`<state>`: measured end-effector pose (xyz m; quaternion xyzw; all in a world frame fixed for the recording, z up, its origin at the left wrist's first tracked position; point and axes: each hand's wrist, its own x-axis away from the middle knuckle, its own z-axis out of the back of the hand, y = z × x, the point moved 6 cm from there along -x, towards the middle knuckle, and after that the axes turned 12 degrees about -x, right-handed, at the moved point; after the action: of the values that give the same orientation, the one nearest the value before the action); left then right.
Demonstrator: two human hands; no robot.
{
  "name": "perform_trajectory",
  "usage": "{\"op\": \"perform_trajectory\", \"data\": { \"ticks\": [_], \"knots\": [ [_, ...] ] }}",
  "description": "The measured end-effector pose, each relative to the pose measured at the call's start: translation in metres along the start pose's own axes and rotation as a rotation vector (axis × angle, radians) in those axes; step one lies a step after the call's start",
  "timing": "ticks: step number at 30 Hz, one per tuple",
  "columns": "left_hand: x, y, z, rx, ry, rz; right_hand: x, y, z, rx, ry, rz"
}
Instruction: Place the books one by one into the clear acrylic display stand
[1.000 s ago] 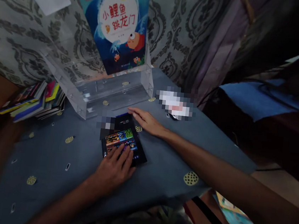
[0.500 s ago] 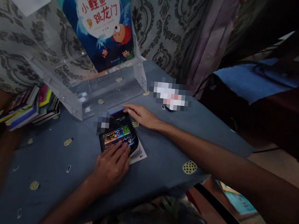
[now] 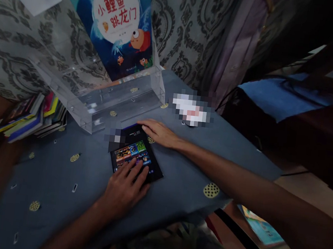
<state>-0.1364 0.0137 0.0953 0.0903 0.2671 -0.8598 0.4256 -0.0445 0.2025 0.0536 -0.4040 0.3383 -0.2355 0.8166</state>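
A thin book (image 3: 153,159) with a black back cover and small coloured pictures lies flat on the tablecloth. My left hand (image 3: 127,182) rests on its near edge, with the fingers spread over the lower pictures. At the far right corner of the book is my right hand (image 3: 159,132), palm down, its fingers stretched out and the fingertips touching the edge. Neither hand grips anything. A pixelated patch hides the book's far left corner.
Behind the book stands a clear acrylic stand (image 3: 87,122) holding a blue picture book (image 3: 114,28). Several books (image 3: 33,120) are stacked at the left. A pixelated item (image 3: 190,110) lies at the back right of the blue-grey tablecloth (image 3: 189,190).
The book's cover was curled up at the near right corner, showing a white page; now it lies flat. My left fingers have spread apart. The right hand has hardly moved.
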Motion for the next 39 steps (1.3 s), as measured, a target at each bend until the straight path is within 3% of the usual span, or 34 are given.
{"op": "perform_trajectory", "data": {
  "ticks": [6,13,18,22,25,28,39],
  "knots": [
    [0.003,0.006,-0.005,-0.014,-0.118,0.008,-0.003,0.008,-0.013,0.161,-0.073,0.029],
    [0.006,0.004,-0.010,0.023,-0.218,0.018,-0.006,0.000,-0.009,0.236,-0.021,0.074],
    [0.006,-0.018,-0.014,0.049,-0.270,0.093,-0.004,-0.006,0.005,0.247,0.067,0.024],
    [0.005,-0.044,-0.022,0.025,-0.396,0.192,0.012,-0.015,0.018,0.195,0.116,-0.052],
    [0.003,-0.066,-0.028,-0.023,-0.480,0.273,0.027,-0.021,0.020,0.061,0.085,-0.149],
    [-0.004,-0.076,-0.032,-0.051,-0.518,0.297,0.038,-0.030,0.012,-0.058,0.023,-0.158],
    [-0.030,-0.056,-0.039,-0.078,-0.523,0.215,0.044,-0.029,0.015,-0.183,0.146,-0.150]
  ]
}}
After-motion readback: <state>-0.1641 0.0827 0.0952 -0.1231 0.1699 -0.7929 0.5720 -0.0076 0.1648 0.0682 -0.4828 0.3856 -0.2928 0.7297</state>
